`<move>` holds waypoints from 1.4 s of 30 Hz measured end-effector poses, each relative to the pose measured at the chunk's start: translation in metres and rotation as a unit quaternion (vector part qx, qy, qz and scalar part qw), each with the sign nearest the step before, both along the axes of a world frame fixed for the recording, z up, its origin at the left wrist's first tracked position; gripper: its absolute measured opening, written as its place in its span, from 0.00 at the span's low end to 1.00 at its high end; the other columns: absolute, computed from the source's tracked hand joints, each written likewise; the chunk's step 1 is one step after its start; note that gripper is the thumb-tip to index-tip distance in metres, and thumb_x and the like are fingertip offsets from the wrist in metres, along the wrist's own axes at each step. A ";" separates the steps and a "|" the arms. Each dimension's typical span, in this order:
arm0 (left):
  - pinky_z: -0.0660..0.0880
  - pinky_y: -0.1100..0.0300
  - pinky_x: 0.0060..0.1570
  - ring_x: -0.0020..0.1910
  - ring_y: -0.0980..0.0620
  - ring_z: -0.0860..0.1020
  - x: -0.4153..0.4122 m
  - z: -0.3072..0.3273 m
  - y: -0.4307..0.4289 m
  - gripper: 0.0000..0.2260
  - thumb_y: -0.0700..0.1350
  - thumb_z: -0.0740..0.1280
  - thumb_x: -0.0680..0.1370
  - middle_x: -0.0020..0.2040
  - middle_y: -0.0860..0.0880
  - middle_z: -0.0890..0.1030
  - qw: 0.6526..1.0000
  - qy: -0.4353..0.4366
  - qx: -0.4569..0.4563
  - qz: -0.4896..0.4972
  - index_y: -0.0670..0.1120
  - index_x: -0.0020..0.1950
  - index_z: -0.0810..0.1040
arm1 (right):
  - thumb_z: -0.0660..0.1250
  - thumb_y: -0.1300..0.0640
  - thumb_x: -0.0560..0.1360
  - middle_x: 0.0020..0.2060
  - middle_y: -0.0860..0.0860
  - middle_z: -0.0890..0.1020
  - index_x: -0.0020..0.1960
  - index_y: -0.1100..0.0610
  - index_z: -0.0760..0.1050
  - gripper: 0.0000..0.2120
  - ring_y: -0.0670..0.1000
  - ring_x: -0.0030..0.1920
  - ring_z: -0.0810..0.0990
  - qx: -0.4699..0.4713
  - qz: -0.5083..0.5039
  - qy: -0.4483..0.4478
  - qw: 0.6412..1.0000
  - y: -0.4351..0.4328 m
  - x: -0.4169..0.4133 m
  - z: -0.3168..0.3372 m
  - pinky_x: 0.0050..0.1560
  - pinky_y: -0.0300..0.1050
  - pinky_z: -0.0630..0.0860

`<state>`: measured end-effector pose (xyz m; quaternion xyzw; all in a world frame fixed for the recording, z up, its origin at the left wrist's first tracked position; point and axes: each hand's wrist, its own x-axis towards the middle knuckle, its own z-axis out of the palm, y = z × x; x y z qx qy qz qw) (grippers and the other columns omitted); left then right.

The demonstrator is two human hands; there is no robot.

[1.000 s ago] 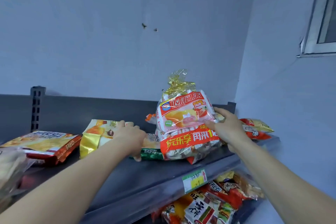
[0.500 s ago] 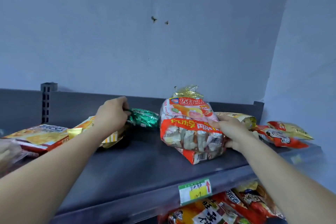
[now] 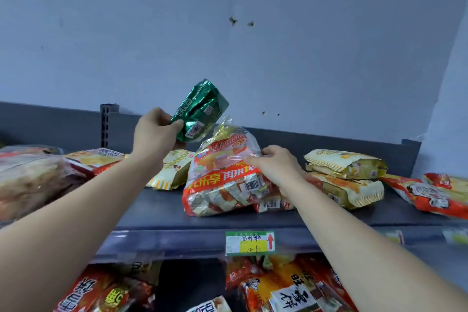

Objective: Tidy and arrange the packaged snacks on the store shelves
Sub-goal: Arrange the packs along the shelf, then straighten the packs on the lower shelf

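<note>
Left hand (image 3: 154,132) pinches the green foil packet (image 3: 198,110) just above the big red cake bag (image 3: 225,177); right hand (image 3: 276,166) grips that bag's right side on the shelf (image 3: 157,210).

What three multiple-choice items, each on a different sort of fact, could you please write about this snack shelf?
1. Where is the green packet relative to the top shelf?
A) lying on it
B) raised above it
C) beneath it

2. What colour is the arrow on the price label?
A) blue
B) red
C) black

3. What is the right grip doing?
A) hanging idle
B) pointing upward
C) gripping the red multipack

Answers:
1 B, the left grip holds it clear of the shelf.
2 B, the arrow at the label's right end is red.
3 C, it curls round the multipack's upper edge.
</note>
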<state>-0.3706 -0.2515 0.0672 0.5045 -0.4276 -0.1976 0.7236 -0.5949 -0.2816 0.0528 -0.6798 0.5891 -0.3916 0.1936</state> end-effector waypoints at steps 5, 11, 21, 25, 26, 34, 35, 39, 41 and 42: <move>0.68 0.59 0.33 0.32 0.50 0.71 -0.025 -0.021 0.035 0.09 0.42 0.68 0.77 0.39 0.47 0.75 0.991 -0.108 -0.006 0.075 0.42 0.41 0.70 | 0.60 0.32 0.72 0.50 0.49 0.80 0.54 0.52 0.77 0.25 0.50 0.50 0.78 -0.142 -0.046 0.031 0.988 0.009 0.003 -0.014 0.43 0.44 0.72; 0.70 0.52 0.37 0.40 0.45 0.75 -0.062 -0.039 0.069 0.11 0.45 0.68 0.77 0.44 0.47 0.76 0.970 -0.217 -0.034 0.106 0.50 0.38 0.68 | 0.60 0.29 0.68 0.44 0.48 0.84 0.49 0.48 0.78 0.25 0.44 0.45 0.82 -0.118 0.247 -0.231 0.934 0.072 0.010 -0.008 0.49 0.46 0.77; 0.75 0.50 0.45 0.44 0.52 0.76 -0.097 -0.081 0.140 0.05 0.46 0.65 0.79 0.53 0.53 0.69 0.909 -0.409 -0.078 0.010 0.47 0.53 0.75 | 0.71 0.61 0.69 0.41 0.49 0.82 0.49 0.56 0.76 0.09 0.47 0.39 0.80 -0.045 0.138 -0.418 0.897 0.121 -0.009 -0.025 0.35 0.39 0.76; 0.74 0.50 0.53 0.51 0.50 0.76 -0.090 -0.086 0.171 0.11 0.47 0.66 0.79 0.58 0.51 0.70 0.951 -0.305 -0.007 0.049 0.48 0.61 0.74 | 0.71 0.59 0.70 0.48 0.52 0.82 0.51 0.53 0.75 0.11 0.50 0.45 0.82 -0.019 0.126 -0.421 0.898 0.146 -0.029 -0.039 0.39 0.42 0.80; 0.72 0.51 0.57 0.55 0.49 0.74 -0.087 -0.087 0.177 0.15 0.49 0.67 0.78 0.61 0.50 0.70 0.953 -0.296 0.018 0.068 0.48 0.64 0.72 | 0.71 0.60 0.70 0.49 0.54 0.82 0.50 0.52 0.75 0.11 0.53 0.46 0.83 -0.007 0.130 -0.410 0.903 0.153 -0.034 -0.044 0.43 0.48 0.81; 0.75 0.55 0.48 0.45 0.50 0.79 -0.093 -0.130 0.220 0.11 0.47 0.69 0.77 0.47 0.48 0.83 0.962 -0.119 0.180 -0.169 0.45 0.57 0.80 | 0.70 0.63 0.71 0.44 0.57 0.83 0.48 0.56 0.77 0.07 0.57 0.44 0.82 0.081 0.145 -0.361 0.918 0.201 -0.074 -0.097 0.51 0.58 0.79; 0.75 0.58 0.43 0.42 0.50 0.77 -0.094 -0.137 0.223 0.07 0.45 0.69 0.77 0.45 0.47 0.83 0.958 -0.114 0.182 -0.188 0.45 0.54 0.81 | 0.70 0.63 0.71 0.43 0.57 0.82 0.47 0.57 0.77 0.06 0.57 0.43 0.82 0.089 0.140 -0.356 0.920 0.203 -0.078 -0.105 0.52 0.59 0.78; 0.80 0.56 0.39 0.39 0.49 0.77 -0.098 -0.165 0.227 0.04 0.39 0.68 0.77 0.46 0.42 0.80 0.946 -0.061 0.217 -0.232 0.44 0.51 0.80 | 0.73 0.59 0.68 0.47 0.57 0.84 0.52 0.58 0.79 0.13 0.58 0.49 0.82 0.137 0.135 -0.348 0.918 0.204 -0.088 -0.137 0.57 0.60 0.77; 0.81 0.52 0.44 0.41 0.47 0.80 -0.100 -0.182 0.223 0.03 0.39 0.68 0.77 0.47 0.42 0.82 0.945 -0.057 0.238 -0.215 0.45 0.49 0.80 | 0.77 0.55 0.64 0.52 0.55 0.84 0.57 0.57 0.79 0.22 0.57 0.54 0.81 0.160 0.137 -0.337 0.918 0.198 -0.091 -0.153 0.61 0.59 0.75; 0.80 0.51 0.45 0.42 0.47 0.81 -0.101 -0.192 0.220 0.02 0.40 0.68 0.78 0.46 0.43 0.83 0.946 -0.060 0.251 -0.198 0.46 0.47 0.80 | 0.76 0.55 0.66 0.52 0.54 0.84 0.58 0.57 0.79 0.21 0.56 0.55 0.82 0.174 0.141 -0.333 0.916 0.194 -0.093 -0.161 0.61 0.58 0.75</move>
